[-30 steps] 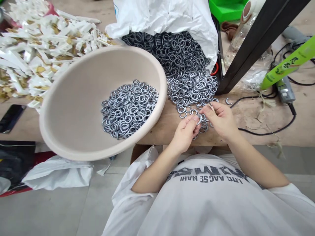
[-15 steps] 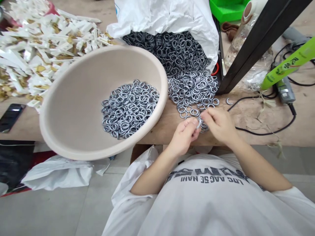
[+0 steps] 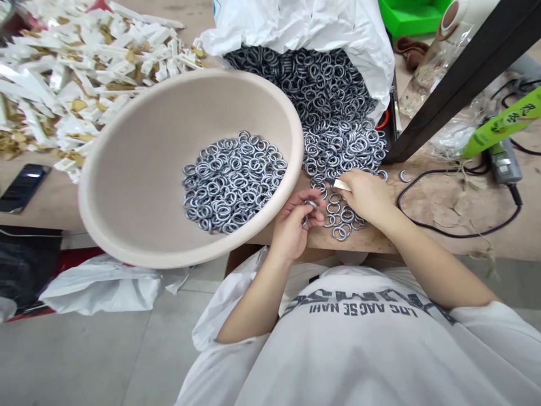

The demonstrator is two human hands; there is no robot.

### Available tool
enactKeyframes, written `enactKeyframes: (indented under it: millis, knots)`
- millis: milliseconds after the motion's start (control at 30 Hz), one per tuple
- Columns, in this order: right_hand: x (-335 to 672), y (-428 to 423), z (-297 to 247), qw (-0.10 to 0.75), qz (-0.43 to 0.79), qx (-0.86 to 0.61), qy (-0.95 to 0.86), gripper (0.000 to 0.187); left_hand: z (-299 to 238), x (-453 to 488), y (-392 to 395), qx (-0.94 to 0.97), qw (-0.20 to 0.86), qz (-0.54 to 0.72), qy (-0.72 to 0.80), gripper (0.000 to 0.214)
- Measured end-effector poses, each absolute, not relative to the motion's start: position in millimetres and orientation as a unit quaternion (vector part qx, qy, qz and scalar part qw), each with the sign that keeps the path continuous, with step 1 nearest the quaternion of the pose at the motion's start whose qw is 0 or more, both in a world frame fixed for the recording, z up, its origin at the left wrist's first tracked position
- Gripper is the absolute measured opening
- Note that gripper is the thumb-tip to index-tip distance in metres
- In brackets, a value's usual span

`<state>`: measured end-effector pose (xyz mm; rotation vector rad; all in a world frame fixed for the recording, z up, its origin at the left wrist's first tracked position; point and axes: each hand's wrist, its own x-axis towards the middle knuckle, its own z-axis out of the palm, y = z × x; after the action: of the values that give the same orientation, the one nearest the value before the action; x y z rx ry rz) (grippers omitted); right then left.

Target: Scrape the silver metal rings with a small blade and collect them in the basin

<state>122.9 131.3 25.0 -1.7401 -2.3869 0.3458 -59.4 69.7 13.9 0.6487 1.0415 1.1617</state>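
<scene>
While the left hand (image 3: 291, 225) pinches a metal ring (image 3: 311, 204) between thumb and fingertips at lower centre of the frame, in a narrow grip, the right hand (image 3: 367, 197) closes its grip on a small cream strip (image 3: 341, 184), whose end projects toward the rings. Just below both hands, loose rings (image 3: 340, 217) lie scattered on the wooden desk (image 3: 448, 217). They run up into a dense heap of rings (image 3: 333, 107) spilling from a white woven sack (image 3: 304, 22) at top centre. A wide beige bowl (image 3: 190, 251), tilted toward the viewer, stands immediately left of the hands, with a pile of rings (image 3: 232, 183) in its base. A single open ring (image 3: 404, 176) lies apart at centre right. At upper left is a mass of white and gold pieces (image 3: 71, 90), and a phone (image 3: 23, 189) lies at the left edge. A black cable (image 3: 422, 228) loops across the desk at right, below a green-labelled tube (image 3: 502, 121) and a black post (image 3: 465, 96). The person's white T-shirt (image 3: 338, 349) fills the bottom of the frame.
</scene>
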Motion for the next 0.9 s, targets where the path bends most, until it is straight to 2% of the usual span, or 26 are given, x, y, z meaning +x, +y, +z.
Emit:
enactKeyframes:
  millis: [100,200,267,400,533,667,833,900]
  knots:
    - [132,131,24,0.199,0.227,-0.574,-0.761,0.015,12,-53,72,0.284,0.674,0.507,0.457,0.022]
    - [135,119,30,0.358,0.465,-0.510,-0.629,0.021,12,-37,73,0.346,0.637,0.511,0.461,0.023]
    - [131,107,35,0.427,0.570,-0.466,-0.526,0.028,13,-24,71,0.404,0.603,0.514,0.457,0.027]
    - [121,84,40,0.517,0.559,-0.474,-0.442,0.029,18,-5,63,0.466,0.543,0.524,0.462,0.038]
    - [123,73,39,0.532,0.506,-0.501,-0.459,0.028,20,2,61,0.471,0.537,0.516,0.473,0.044]
    - [134,73,37,0.505,0.448,-0.457,-0.579,0.029,19,7,64,0.387,0.602,0.537,0.446,0.041]
    - [147,83,35,0.475,0.479,-0.468,-0.571,0.039,28,12,62,0.327,0.675,0.513,0.418,0.051]
    - [152,83,38,0.452,0.435,-0.471,-0.620,0.040,33,12,62,0.299,0.689,0.511,0.419,0.052]
